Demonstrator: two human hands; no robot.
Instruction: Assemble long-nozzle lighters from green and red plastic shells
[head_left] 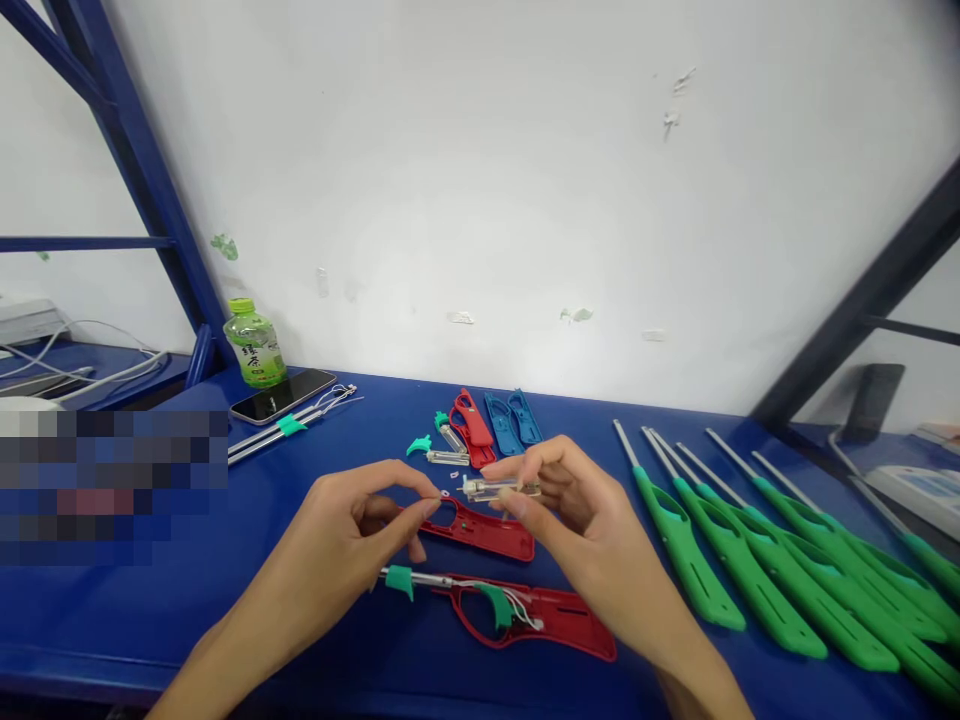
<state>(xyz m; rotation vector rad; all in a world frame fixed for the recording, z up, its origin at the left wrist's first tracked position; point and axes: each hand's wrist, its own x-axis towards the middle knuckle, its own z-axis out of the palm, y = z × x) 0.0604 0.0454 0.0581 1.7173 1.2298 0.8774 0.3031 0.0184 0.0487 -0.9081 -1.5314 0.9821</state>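
My right hand (562, 495) is closed around a clear lighter fuel tank (487, 488) with a white valve end pointing left. Opposite it, my left hand (379, 510) is pinched at thumb and forefinger. A tiny white piece (445, 493) shows at those fingertips; whether it is held or lies behind them I cannot tell. Below the hands lies a red lighter shell half (577, 620) with a metal tube, a green trigger (495, 606) and white wires in it. Another red shell half (487, 533) lies just behind, partly covered by my left fingers.
Several finished-looking green lighters (690, 550) lie at the right. Toward the wall are red shell pieces (471, 425), blue shell pieces (514, 420) and more clear tanks (448, 458). Metal tubes (285, 425), a phone (281, 396) and a green bottle (255, 345) are at the left.
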